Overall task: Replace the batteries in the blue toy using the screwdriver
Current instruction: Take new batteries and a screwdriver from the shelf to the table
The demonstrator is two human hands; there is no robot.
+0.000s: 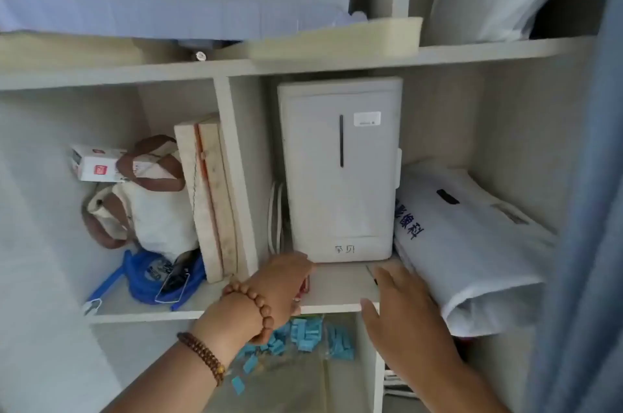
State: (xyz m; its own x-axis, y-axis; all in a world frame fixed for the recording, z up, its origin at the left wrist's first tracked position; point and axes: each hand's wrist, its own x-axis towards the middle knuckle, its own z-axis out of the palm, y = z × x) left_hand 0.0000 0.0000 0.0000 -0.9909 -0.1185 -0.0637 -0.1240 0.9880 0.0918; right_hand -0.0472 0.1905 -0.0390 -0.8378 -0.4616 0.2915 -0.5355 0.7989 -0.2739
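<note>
My left hand (pixel 283 281), with bead bracelets on the wrist, reaches onto the middle shelf (pixel 337 291) in front of a white appliance (pixel 340 170). Its fingers curl down over a small red object (pixel 305 285), most of which is hidden under the hand. My right hand (pixel 394 304) hovers over the shelf's front edge with fingers straight and holds nothing. A thin dark item (pixel 372 272) lies on the shelf just beyond its fingertips. I see no blue toy and cannot make out a screwdriver.
A white printed bag (pixel 472 244) fills the shelf's right side. The left compartment holds boards (pixel 209 197), a cloth bag (pixel 151 210), a small box (pixel 97 165) and a blue coil (pixel 158 277). Blue pieces (pixel 310 335) lie in the compartment below.
</note>
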